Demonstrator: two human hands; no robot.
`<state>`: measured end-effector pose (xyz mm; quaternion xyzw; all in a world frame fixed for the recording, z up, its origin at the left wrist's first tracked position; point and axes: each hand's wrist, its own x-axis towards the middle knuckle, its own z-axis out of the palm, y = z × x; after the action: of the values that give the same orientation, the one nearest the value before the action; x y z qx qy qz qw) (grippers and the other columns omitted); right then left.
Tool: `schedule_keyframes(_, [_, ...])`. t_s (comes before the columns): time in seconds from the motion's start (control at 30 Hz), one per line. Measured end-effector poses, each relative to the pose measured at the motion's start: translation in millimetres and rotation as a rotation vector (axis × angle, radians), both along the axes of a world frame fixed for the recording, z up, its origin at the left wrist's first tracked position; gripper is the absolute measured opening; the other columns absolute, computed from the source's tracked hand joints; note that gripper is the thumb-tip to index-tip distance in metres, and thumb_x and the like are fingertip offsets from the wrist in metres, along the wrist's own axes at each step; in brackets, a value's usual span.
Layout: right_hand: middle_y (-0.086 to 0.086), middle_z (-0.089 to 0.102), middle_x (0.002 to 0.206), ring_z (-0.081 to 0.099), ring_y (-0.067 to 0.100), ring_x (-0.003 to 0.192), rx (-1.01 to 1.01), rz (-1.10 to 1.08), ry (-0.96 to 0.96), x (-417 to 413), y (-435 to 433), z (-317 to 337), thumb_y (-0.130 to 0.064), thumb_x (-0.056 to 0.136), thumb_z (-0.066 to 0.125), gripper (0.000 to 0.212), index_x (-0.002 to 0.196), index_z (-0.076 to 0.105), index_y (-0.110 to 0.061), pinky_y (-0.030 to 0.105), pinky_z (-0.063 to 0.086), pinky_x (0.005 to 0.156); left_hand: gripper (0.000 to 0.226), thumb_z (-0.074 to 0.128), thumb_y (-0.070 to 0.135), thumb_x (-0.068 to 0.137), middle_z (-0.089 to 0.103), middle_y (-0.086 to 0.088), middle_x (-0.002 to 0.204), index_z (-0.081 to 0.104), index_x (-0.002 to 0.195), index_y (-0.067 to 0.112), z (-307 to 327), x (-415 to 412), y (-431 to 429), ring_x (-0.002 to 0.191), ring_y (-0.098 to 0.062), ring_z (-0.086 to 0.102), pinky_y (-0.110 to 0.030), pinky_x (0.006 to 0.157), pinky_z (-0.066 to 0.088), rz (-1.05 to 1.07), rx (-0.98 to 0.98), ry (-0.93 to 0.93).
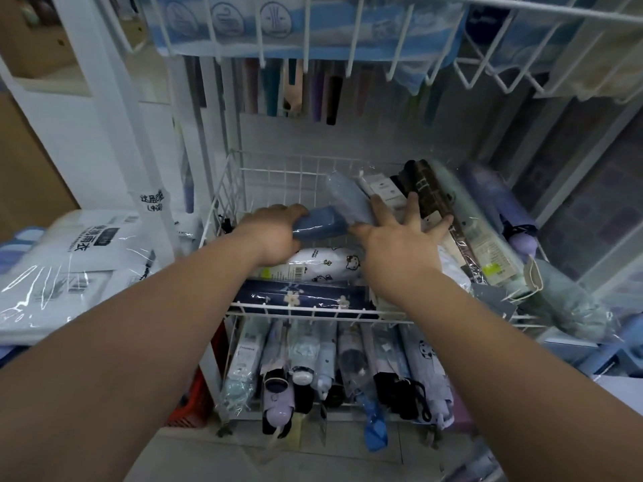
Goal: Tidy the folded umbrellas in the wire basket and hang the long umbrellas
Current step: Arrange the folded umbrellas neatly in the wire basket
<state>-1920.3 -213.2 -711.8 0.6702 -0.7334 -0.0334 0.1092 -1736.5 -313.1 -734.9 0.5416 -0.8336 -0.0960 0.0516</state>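
At the far left a stack of raincoat packs (69, 259) in clear plastic lies on a surface just beside the wire basket (222, 200). The left hand (275, 234) reaches into the basket's left half, fingers curled over the end of a blue folded umbrella (323, 222), which it grips; that umbrella lies crosswise on top of the pile. Directly under it lies a white cat-print umbrella (320, 266), and nearer the front rim a navy flower-print umbrella (302, 299), both crosswise too. Behind the basket, long umbrellas (278, 85) hang in a row below an upper wire basket (382, 29). A second blue umbrella in a clear sleeve (348, 196) leans tilted between the two hands. The right hand (396, 238) is spread flat with straight fingers, holding nothing, its fingertips (445, 222) touching the wrapped umbrellas in the basket's right half, among them a brown checked umbrella (431, 189). Further right lie a pale green umbrella (480, 231) and a purple umbrella (501, 200), angled toward the back corner, the green one reaching over the front rim. On the tier beneath, a row of folded umbrellas (341, 370) lies side by side, handles toward the viewer
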Motion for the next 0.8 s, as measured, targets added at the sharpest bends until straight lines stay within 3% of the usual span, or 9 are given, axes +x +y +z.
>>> schedule_keyframes(0.2, [0.003, 0.007, 0.165, -0.007, 0.050, 0.150, -0.017, 0.000, -0.003, 5.1, -1.5, -5.2, -0.017, 0.084, 0.060, 0.070, 0.145, 0.040, -0.044, 0.088, 0.001, 0.100, 0.054, 0.065, 0.044, 0.090, 0.064, -0.007, 0.122, 0.044, 0.137, 0.028, -7.6, -12.5, -16.9, 0.108, -0.032, 0.061, -0.040, 0.088, 0.049, 0.140, 0.025, -0.102])
schedule_keyframes(0.4, [0.003, 0.011, 0.164, -0.004, 0.047, 0.151, -0.048, 0.004, -0.033, 7.8, -1.3, -4.5, -0.020, 0.086, 0.061, 0.070, 0.149, 0.036, -0.039, 0.087, 0.005, 0.102, 0.045, 0.060, 0.033, 0.096, 0.060, -0.011, 0.118, 0.042, 0.134, 0.016, -5.5, -16.9, -16.5, 0.109, -0.033, 0.057, -0.041, 0.080, 0.041, 0.205, -0.038, -0.160])
schedule_keyframes(0.6, [0.001, 0.019, 0.165, 0.001, 0.043, 0.152, -0.138, 0.040, -0.035, 2.4, -7.6, 12.9, -0.020, 0.092, 0.050, 0.061, 0.150, 0.035, -0.032, 0.084, 0.006, 0.106, 0.062, 0.064, 0.023, 0.092, 0.058, -0.008, 0.096, 0.024, 0.138, 0.030, -4.6, -13.8, -16.9, 0.096, -0.036, 0.062, -0.050, 0.084, 0.053, 0.238, -0.062, -0.212])
schedule_keyframes(0.73, [0.002, 0.010, 0.167, -0.003, 0.042, 0.153, -0.104, 0.194, 0.060, 8.4, -14.2, 10.4, -0.023, 0.092, 0.053, 0.059, 0.148, 0.039, -0.037, 0.079, 0.000, 0.110, 0.055, 0.066, 0.027, 0.091, 0.059, -0.005, 0.088, 0.033, 0.134, 0.026, -1.9, -13.1, -24.8, 0.086, -0.032, 0.063, -0.048, 0.080, 0.057, 0.255, -0.015, -0.205])
schedule_keyframes(0.8, [0.000, 0.007, 0.169, -0.012, 0.041, 0.153, -0.008, 0.339, 0.168, 10.7, -16.6, 5.4, -0.027, 0.096, 0.050, 0.048, 0.143, 0.048, -0.035, 0.076, -0.007, 0.112, 0.054, 0.065, 0.035, 0.091, 0.063, -0.007, 0.097, 0.038, 0.136, 0.024, 2.1, -10.3, -23.5, 0.089, -0.032, 0.064, -0.042, 0.076, 0.054, 0.239, 0.007, -0.188])
